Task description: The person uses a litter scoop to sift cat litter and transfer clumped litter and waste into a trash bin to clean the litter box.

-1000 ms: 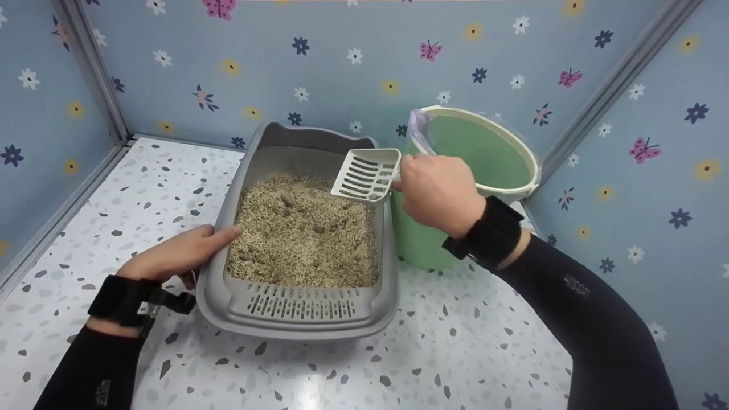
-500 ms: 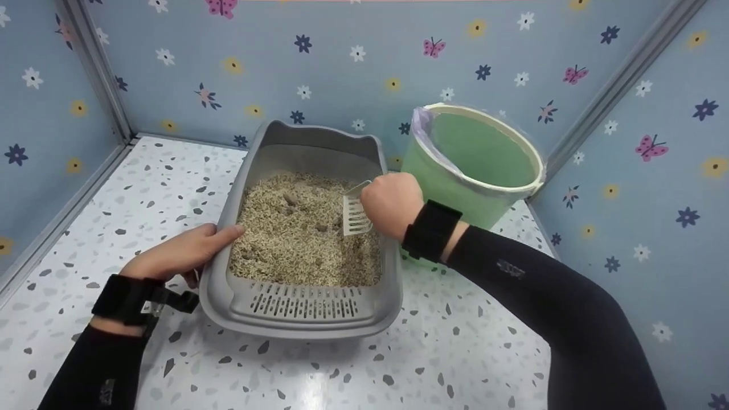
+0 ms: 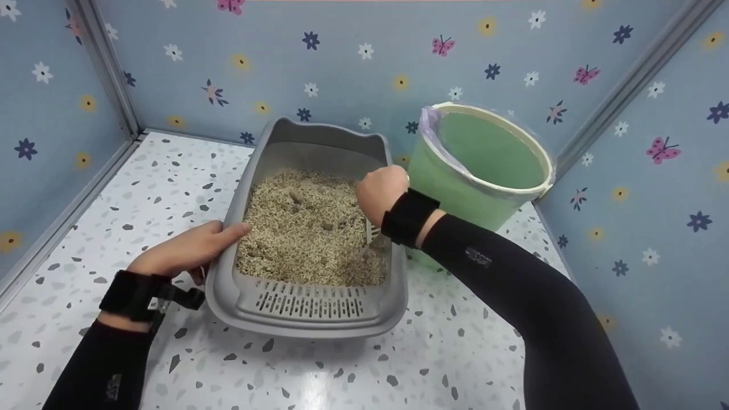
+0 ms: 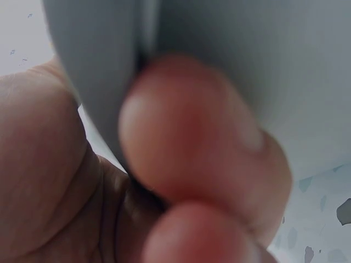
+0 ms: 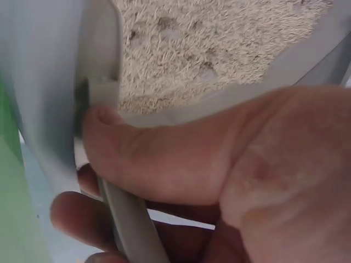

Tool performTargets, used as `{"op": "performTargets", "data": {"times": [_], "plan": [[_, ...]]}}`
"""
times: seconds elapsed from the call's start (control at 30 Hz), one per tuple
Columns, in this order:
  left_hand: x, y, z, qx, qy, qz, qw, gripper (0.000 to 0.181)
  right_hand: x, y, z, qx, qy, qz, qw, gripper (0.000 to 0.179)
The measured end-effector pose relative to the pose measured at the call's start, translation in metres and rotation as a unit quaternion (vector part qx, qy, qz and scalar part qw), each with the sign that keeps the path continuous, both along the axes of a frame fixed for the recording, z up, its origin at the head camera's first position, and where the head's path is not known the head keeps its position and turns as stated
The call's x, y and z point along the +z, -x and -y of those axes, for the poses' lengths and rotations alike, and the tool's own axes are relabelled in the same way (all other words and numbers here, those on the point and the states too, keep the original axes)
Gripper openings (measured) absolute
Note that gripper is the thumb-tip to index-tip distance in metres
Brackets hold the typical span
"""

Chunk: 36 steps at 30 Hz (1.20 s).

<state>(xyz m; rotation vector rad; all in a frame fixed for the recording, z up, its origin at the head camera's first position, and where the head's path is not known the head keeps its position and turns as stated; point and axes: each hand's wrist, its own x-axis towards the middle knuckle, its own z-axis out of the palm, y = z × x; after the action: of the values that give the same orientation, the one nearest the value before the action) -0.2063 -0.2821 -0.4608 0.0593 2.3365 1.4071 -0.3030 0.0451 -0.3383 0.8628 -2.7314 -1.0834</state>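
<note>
A grey litter box (image 3: 319,327) stands on the floor, filled with tan pellet litter (image 3: 302,250). Small dark clumps (image 3: 327,226) lie on the litter. My left hand (image 3: 191,247) grips the box's left rim, thumb over the top; in the left wrist view its curled fingers (image 4: 186,126) press the outer wall. At the box's right side my right hand (image 3: 381,193) holds a pale slotted litter scoop (image 3: 372,233), its blade low in the litter and partly hidden by hand and wristband. The right wrist view shows thumb and fingers around the scoop's handle (image 5: 131,224).
Just right of the box, a green bin (image 3: 455,188) with a cream rim and a lilac liner (image 3: 433,125) stands close to the box. Blue flowered panels (image 3: 342,68) wall in the back and both sides. The speckled floor (image 3: 171,165) shows around the box.
My right hand has brought the scoop down and left from beside the bin, into the litter along the box's right wall. My left hand keeps its grip on the rim.
</note>
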Motion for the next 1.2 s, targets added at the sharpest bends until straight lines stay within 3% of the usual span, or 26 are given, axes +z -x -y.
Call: {"op": "performTargets", "data": {"times": [0.2,0.4,0.57,0.83,1.2], "plan": [[0.001,0.0,-0.002,0.009,0.002,0.003,1.0,0.081,-0.004,0.016,0.01,-0.042,-0.053,0.035,0.9971,0.055],[0.001,0.001,-0.002,0.007,0.004,0.007,0.9999,0.081,0.002,0.033,0.01,-0.074,-0.034,0.063,0.9947,0.046],[0.002,0.001,0.0,0.009,0.008,0.005,0.9999,0.08,0.006,0.042,0.018,-0.074,-0.025,0.071,0.9945,0.036],[0.0,-0.001,-0.001,0.007,0.009,0.003,0.9999,0.081,0.0,0.053,0.027,-0.065,-0.043,0.105,0.9914,0.037],[0.0,0.0,0.001,0.008,0.003,0.005,0.9999,0.08,0.005,0.065,0.017,-0.056,0.012,0.155,0.9862,0.033]]}}
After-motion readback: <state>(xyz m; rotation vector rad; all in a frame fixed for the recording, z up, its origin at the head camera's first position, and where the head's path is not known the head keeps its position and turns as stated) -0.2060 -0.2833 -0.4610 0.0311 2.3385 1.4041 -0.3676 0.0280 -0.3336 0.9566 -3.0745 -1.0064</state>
